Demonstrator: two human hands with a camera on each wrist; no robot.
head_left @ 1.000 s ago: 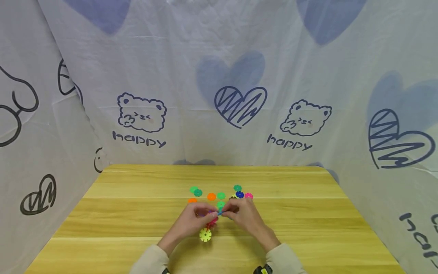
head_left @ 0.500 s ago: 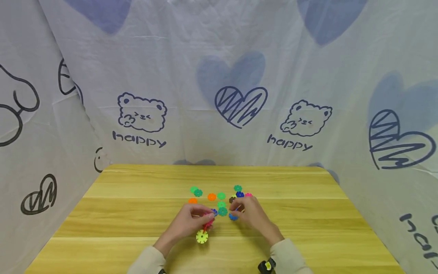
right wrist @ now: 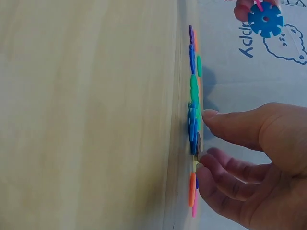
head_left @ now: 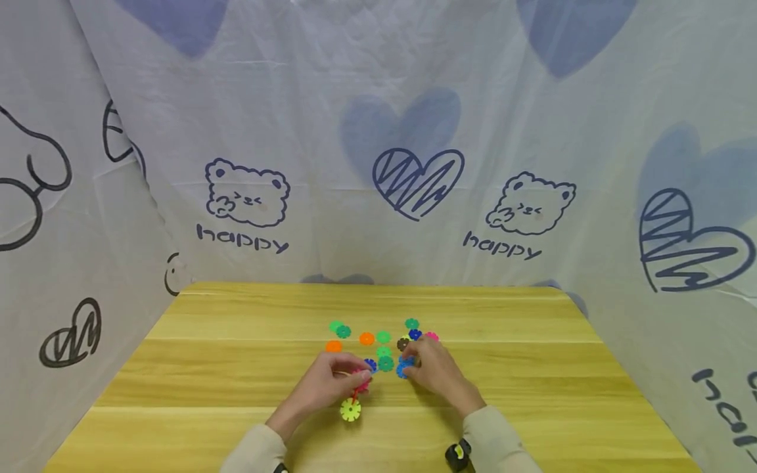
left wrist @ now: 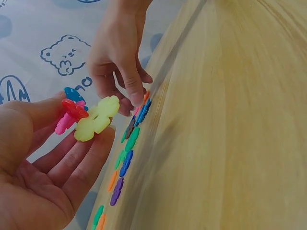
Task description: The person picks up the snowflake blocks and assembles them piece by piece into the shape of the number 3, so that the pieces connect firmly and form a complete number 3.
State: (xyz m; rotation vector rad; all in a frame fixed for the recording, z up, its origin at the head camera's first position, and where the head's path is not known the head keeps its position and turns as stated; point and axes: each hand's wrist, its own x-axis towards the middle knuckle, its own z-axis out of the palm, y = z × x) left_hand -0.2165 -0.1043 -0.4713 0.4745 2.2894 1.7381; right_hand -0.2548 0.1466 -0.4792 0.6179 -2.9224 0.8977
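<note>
The left hand (head_left: 327, 382) pinches a small cluster of joined plastic discs between thumb and fingers, raised above the table (head_left: 532, 394). The right hand (head_left: 436, 370) is over to its right, grasping nothing that I can see: its thumb and fingers are parted beside two light blue discs (head_left: 403, 371) lying on the table. Whether its fingertips touch them, I cannot tell.

In the cluster, a yellow disc (left wrist: 98, 119) sits on the side nearest the person's body, with a red disc (left wrist: 76, 110), a pink disc (left wrist: 63, 124) and a blue disc (left wrist: 75, 94) packed close around the left fingertips. The whole cluster is apart from the right hand.

Just beyond the left fingertips a dark blue disc (head_left: 370, 365) lies on the table. Between the two hands is a teal disc (head_left: 386, 364), with a light green disc (head_left: 383, 352) just behind it. A brown disc (head_left: 403, 344) lies just past the right fingers, and a pink one (head_left: 433, 337) shows behind that hand. Farther left are two orange discs (head_left: 367, 339).
</note>
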